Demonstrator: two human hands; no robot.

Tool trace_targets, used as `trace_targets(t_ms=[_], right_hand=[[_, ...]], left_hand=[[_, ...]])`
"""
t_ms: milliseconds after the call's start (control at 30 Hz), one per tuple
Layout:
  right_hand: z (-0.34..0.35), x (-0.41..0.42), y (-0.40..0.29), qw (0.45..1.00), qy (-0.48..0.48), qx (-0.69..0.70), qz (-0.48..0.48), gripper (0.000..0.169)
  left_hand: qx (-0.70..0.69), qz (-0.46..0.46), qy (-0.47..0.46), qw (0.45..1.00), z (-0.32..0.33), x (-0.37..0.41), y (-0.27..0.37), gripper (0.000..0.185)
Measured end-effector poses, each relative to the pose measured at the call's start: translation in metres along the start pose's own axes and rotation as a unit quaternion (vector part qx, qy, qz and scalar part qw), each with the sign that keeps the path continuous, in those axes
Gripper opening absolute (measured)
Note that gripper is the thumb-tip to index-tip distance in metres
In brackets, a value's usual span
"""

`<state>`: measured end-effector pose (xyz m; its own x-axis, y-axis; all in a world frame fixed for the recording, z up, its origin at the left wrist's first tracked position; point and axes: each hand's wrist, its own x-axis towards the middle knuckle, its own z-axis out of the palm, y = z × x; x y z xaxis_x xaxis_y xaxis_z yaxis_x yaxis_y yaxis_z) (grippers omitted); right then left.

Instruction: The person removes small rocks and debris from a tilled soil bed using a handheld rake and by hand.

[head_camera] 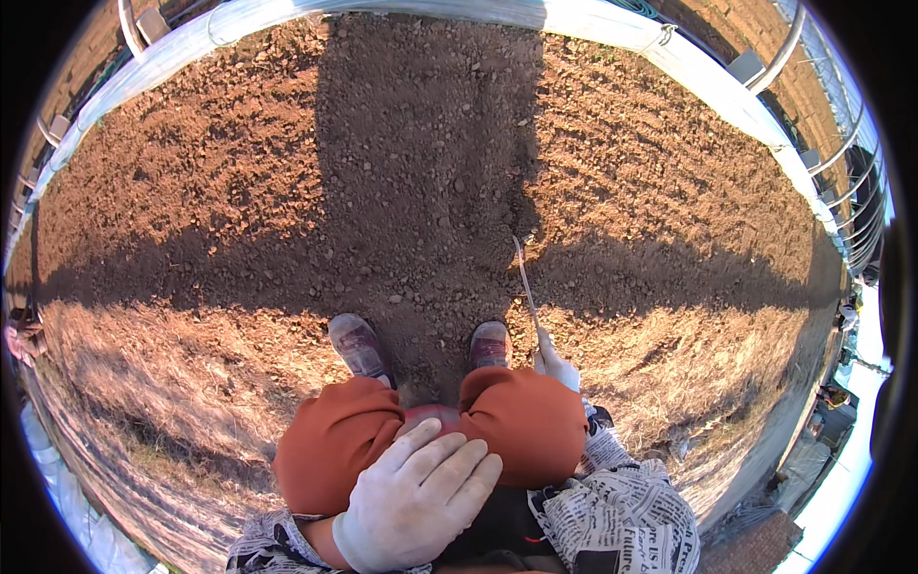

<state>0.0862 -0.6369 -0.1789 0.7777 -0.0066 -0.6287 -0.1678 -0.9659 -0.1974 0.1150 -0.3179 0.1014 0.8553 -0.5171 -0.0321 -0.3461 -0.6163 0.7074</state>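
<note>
My left hand (423,495), in a pale work glove, is held in front of my lap with its fingers extended and nothing in it. Beside my right knee, my right hand (556,364) wears a similar glove and grips a thin pale stick or rod (527,280). The rod slants forward over the loose brown soil (430,172), its far end at or close to the ground. Whether that tip touches the soil I cannot tell. Part of a reddish object (434,416) shows between my orange-trousered knees, mostly hidden by my left hand.
My shoes (358,348) stand on shaded soil. Ahead, rolled plastic sheeting (609,29) crosses the plot, with curved metal hoops (782,50) beyond. Dry straw-like litter (179,366) covers ground at both sides. A person (25,337) is partly visible at far left. Assorted items (835,416) lie along the right edge.
</note>
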Motion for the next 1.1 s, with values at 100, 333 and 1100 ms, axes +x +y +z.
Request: trace_targets(t_ms=[100, 333, 1100], right_hand=[[0.017, -0.008, 0.026, 0.983, 0.003, 0.184, -0.005, 0.055], [-0.040, 0.133, -0.017, 0.944, 0.261, 0.193, -0.059, 0.050], [-0.063, 0.143, 0.004, 0.996, 0.081, -0.029, 0.033, 0.061]], left_hand=[[0.004, -0.005, -0.004, 1.000, 0.002, 0.004, -0.001, 0.034], [0.011, -0.025, -0.035, 0.999, 0.004, 0.024, -0.006, 0.033], [0.013, -0.014, -0.048, 0.999, 0.007, 0.034, -0.004, 0.032]])
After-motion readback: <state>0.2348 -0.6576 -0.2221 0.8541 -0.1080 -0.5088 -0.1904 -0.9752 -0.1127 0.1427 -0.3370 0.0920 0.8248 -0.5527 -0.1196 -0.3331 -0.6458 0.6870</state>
